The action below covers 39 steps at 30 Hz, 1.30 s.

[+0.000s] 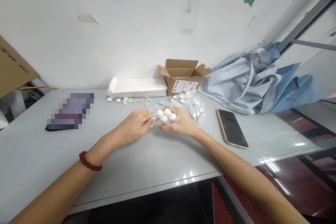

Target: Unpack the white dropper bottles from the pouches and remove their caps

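My right hand [180, 123] is closed round a bunch of small white plastic bottles [166, 115], their rounded ends pointing toward my left. My left hand [136, 125] pinches a thin white cord or rubber band [152, 116] at the end of that bunch. A red bead bracelet [89, 162] circles my left wrist. Behind my hands lies a loose pile of similar white bottles [193, 103]. Several small white caps [123, 100] are scattered farther left on the grey table [147, 168].
An open cardboard box [183, 75] stands at the back beside a stack of white bags [138, 87]. A phone [231, 127] lies face up to the right. A blue cloth bag [252, 80] fills the back right. A blurred dark object [70, 111] rests at left.
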Each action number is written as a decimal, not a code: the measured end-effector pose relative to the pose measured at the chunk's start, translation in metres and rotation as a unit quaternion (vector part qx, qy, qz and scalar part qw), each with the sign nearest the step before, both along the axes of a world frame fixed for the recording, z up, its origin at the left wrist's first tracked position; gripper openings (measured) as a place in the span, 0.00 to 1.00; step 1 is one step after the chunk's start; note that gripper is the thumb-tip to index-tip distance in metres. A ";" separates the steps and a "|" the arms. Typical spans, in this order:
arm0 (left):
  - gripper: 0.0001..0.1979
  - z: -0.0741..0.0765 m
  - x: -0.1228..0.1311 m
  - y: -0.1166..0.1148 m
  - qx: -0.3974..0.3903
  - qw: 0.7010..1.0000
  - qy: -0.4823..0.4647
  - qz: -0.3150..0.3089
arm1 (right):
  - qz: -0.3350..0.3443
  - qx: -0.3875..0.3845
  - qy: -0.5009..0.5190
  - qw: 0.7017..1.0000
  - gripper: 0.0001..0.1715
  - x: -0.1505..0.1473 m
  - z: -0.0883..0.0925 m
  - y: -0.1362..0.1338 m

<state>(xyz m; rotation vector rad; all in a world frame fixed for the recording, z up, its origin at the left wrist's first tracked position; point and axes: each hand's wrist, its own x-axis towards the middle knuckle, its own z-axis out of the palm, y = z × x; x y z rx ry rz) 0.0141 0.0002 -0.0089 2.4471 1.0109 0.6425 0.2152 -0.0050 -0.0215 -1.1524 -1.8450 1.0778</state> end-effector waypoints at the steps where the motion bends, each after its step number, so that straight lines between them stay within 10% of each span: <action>1: 0.21 0.000 0.001 -0.001 -0.013 1.000 -0.010 0.011 | -0.004 0.003 0.005 1.000 0.12 0.001 0.002 0.000; 28: 0.18 0.008 0.003 -0.005 -0.154 0.986 -0.040 0.057 | 0.082 -0.062 0.002 0.995 0.13 0.011 0.008 0.004; 35: 0.15 0.010 -0.008 0.010 -0.376 0.864 -0.289 0.168 | -0.010 0.127 -0.109 0.986 0.13 0.014 -0.005 0.014; 39: 0.08 0.019 -0.009 0.012 -0.447 0.789 -0.385 0.171 | -0.031 0.092 -0.101 0.990 0.15 0.016 -0.004 0.015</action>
